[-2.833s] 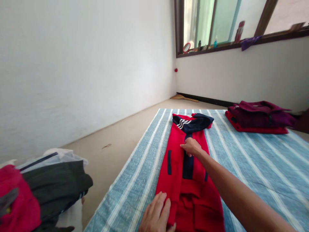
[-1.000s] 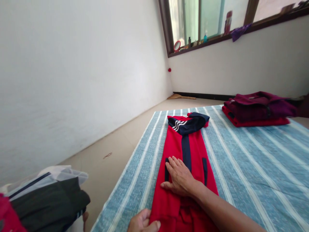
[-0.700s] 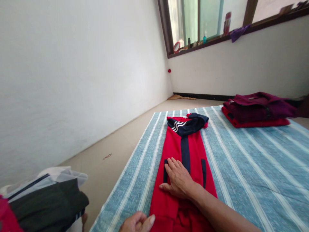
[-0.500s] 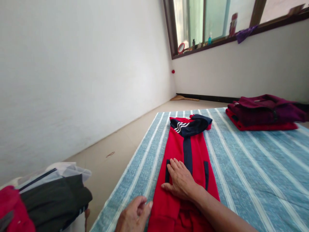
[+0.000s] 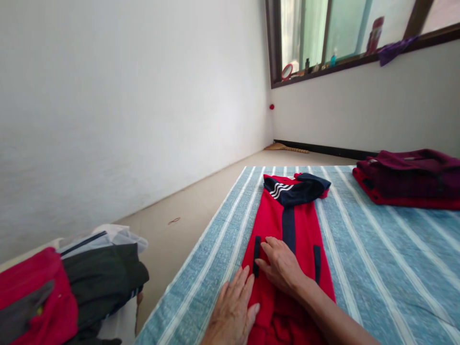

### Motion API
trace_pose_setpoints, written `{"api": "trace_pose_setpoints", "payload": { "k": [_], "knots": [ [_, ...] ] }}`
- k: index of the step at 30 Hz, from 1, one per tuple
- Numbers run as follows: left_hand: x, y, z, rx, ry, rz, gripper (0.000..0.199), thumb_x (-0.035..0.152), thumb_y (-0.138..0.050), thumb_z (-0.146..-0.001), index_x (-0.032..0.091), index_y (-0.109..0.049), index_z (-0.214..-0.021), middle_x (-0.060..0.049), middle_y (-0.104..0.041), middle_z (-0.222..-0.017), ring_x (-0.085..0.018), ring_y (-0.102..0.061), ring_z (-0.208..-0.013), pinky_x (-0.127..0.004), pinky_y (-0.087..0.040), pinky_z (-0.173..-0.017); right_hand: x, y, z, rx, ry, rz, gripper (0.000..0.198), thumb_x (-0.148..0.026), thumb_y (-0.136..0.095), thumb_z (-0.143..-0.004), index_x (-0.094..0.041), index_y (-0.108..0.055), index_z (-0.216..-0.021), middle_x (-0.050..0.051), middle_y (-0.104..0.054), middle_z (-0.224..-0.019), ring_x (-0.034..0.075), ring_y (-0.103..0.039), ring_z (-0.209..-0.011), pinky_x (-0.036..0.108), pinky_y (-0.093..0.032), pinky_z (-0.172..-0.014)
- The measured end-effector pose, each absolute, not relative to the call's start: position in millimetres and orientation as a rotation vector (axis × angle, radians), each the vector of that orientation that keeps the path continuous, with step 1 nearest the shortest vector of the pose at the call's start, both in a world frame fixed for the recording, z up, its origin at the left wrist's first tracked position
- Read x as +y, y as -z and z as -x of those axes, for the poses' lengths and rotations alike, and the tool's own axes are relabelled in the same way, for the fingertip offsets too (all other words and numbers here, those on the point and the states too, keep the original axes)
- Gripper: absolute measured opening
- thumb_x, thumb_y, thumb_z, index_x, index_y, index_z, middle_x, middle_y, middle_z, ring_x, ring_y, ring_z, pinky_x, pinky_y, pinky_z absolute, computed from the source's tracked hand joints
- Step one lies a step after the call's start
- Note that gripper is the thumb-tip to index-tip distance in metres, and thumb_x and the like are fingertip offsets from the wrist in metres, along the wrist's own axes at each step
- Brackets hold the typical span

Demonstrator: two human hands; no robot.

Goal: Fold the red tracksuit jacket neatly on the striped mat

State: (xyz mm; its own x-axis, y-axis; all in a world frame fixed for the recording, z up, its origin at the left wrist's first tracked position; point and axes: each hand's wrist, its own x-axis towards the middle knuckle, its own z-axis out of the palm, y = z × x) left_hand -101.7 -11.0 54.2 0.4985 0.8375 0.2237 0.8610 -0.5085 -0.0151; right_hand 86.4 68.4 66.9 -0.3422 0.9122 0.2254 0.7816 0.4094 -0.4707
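A red jacket (image 5: pixel 305 220) with navy shoulders, white stripes and a navy centre band lies narrow and lengthwise on a blue-and-white striped sheet (image 5: pixel 201 268). Its collar end points away from me, and its hem end runs out of view at the bottom. My right hand (image 5: pixel 280 263) rests on the front of the jacket beside the left pocket trim, fingers extended. Flat along the jacket's left edge is my left hand (image 5: pixel 233 309), its fingers stretched out, partly on the sheet. Neither hand grips the cloth.
Folded maroon and red clothes (image 5: pixel 413 179) are stacked at the right. Lower left stands a pile of clothes (image 5: pixel 104 273), in red, dark green and white. A broom (image 5: pixel 287 148) lies on the floor by the far wall, under a windowsill (image 5: pixel 323 72) holding small bottles.
My left hand has moved forward and right, opening from curled to flat against the jacket's left edge. My right hand stays on the jacket, fingers slightly more bent. The view has turned slightly left.
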Motion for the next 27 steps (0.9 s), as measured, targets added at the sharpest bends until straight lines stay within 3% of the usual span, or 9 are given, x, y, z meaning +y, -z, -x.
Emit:
{"api": "trace_pose_setpoints", "payload": {
  "k": [8, 14, 21, 27],
  "knots": [
    [-6.8, -81.3, 94.4, -1.775, 0.105, 2.753, 0.044, 0.031, -0.045, -0.089, 0.022, -0.049, -0.132, -0.010, -0.043, -0.143, -0.026, -0.039, -0.132, -0.051, -0.034, -0.107, 81.1, -60.5, -99.7, -2.120, -0.230, 1.550, 0.015, -0.025, -0.053, -0.086, -0.018, -0.064, -0.093, 0.012, -0.060, -0.114, 0.025, -0.055, -0.103, 0.034, -0.040, -0.091],
    [26.8, -99.6, 78.5, -1.826, 0.180, 2.772, 0.039, 0.027, -0.044, -0.089, 0.017, -0.054, -0.125, -0.011, -0.045, -0.142, -0.024, -0.039, -0.132, -0.045, -0.033, -0.109, 91.1, -52.5, -110.0, -2.044, -0.179, 1.668, 0.017, -0.024, -0.051, -0.085, -0.018, -0.066, -0.091, 0.013, -0.061, -0.111, 0.027, -0.051, -0.111, 0.037, -0.037, -0.095],
    [59.4, -91.0, 38.9, -2.024, -0.025, 2.669, 0.056, 0.033, -0.037, -0.091, 0.010, -0.033, -0.142, -0.013, -0.023, -0.152, -0.024, -0.018, -0.141, -0.044, -0.021, -0.114, 106.4, -38.7, -119.0, -1.993, -0.338, 1.587, 0.023, -0.021, -0.046, -0.087, -0.019, -0.068, -0.088, 0.010, -0.066, -0.103, 0.023, -0.054, -0.109, 0.034, -0.035, -0.099],
    [55.8, -85.1, 33.3, -2.079, -0.131, 2.651, 0.060, 0.041, -0.030, -0.093, 0.013, -0.027, -0.145, -0.008, -0.015, -0.154, -0.023, -0.011, -0.142, -0.045, -0.017, -0.115, 111.3, -29.1, -120.7, -1.922, -0.368, 1.570, 0.026, -0.017, -0.048, -0.084, -0.019, -0.071, -0.097, 0.010, -0.066, -0.109, 0.026, -0.049, -0.119, 0.036, -0.033, -0.102]
  ]
}}
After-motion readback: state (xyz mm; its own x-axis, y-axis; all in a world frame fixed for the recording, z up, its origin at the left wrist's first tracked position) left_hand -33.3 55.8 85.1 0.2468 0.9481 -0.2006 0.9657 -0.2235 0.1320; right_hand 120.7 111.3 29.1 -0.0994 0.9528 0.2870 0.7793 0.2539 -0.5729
